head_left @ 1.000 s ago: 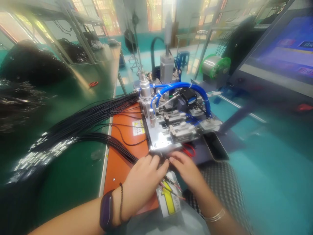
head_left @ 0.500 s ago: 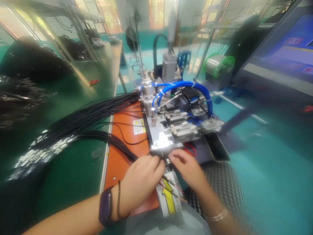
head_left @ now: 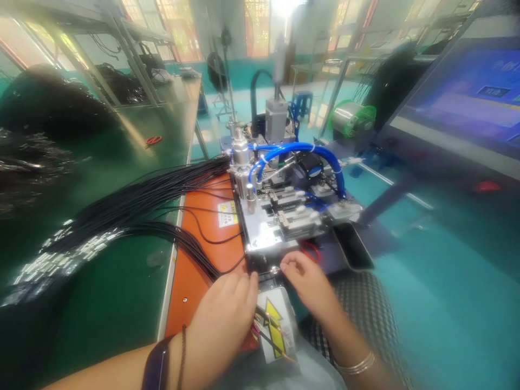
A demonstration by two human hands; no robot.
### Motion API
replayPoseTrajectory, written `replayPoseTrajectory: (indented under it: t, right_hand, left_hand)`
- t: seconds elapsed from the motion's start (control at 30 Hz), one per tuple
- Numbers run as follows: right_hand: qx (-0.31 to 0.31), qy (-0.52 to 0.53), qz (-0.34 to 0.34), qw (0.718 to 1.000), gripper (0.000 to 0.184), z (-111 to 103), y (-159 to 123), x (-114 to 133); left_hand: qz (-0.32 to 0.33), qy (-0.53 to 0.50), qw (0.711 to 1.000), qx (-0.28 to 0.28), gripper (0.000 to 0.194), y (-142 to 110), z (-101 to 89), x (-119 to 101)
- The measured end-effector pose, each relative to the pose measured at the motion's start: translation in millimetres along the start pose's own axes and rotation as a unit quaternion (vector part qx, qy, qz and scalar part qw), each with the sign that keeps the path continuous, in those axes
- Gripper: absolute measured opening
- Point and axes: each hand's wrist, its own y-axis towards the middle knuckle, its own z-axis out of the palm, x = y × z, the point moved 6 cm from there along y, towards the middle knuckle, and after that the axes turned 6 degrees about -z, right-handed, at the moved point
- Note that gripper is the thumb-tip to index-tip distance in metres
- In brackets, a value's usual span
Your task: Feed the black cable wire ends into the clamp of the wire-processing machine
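My left hand [head_left: 227, 311] is closed around a bundle of black cables [head_left: 195, 249] over the orange machine base [head_left: 190, 317]. Stripped cable ends with thin coloured wires [head_left: 268, 330] stick out below its fingers, over a plate with a yellow arrow [head_left: 277, 338]. Across the small gap, my right hand [head_left: 311, 281] has thumb and forefinger pinched together beside a small metal fixture [head_left: 275, 269] at the machine's front edge. What lies between those fingertips is too small to make out. The metal bench machine [head_left: 264, 233] stands just beyond both hands.
More black cables [head_left: 134, 195] spread over the green table [head_left: 134, 292] at left. Blue air hoses [head_left: 309, 147] arch over the machine. A phone-like dark slab [head_left: 352, 246] lies to its right, near a green-rimmed wire spool [head_left: 353, 119] and a screen [head_left: 483, 92]. Red-handled scissors [head_left: 153, 141] lie farther back.
My left hand has moved left and slightly down, away from the fixture, with the cables still in it. The right hand stays pinched at about the same spot.
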Motion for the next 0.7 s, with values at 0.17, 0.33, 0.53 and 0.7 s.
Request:
replayPoseTrajectory:
  t: [0.17, 0.33, 0.53, 0.7]
  right_hand:
    - [0.069, -0.104, -0.207, 0.970, 0.022, -1, -24, 39]
    - [0.173, -0.180, -0.403, 0.880, 0.036, 16, -50, 60]
    - [0.117, -0.144, -0.435, 0.881, 0.027, 14, -49, 59]
    - [0.093, -0.132, -0.437, 0.885, 0.025, 13, -47, 62]
  left_hand:
    - [-0.019, -0.051, 0.996, 0.065, 0.075, 5, 0.3, 6]
    - [-0.038, -0.068, 0.991, 0.113, 0.069, 8, -2.6, 8]
    - [-0.030, -0.063, 0.990, 0.124, 0.052, 10, -5.9, 7]
    - [-0.013, -0.058, 0.991, 0.120, 0.045, 10, -9.9, 6]
